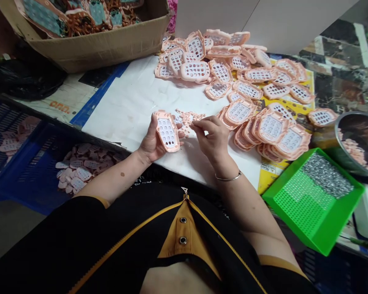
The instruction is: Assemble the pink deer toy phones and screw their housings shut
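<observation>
Orange letters on the bench (64,107) read roughly "ona", upside down. The left hand (151,143) grips one pink toy phone shell (167,131), palm up, keypad holes facing the camera. The right hand (211,136) has its fingertips pinched narrow just beside a little heap of small pink buttons (188,117), too many to count. Dozens more shells (248,81) lie piled behind, near one green tray (313,204).

A cardboard box (104,45), green tray (309,212) and blue crate (33,175) surround the table.
</observation>
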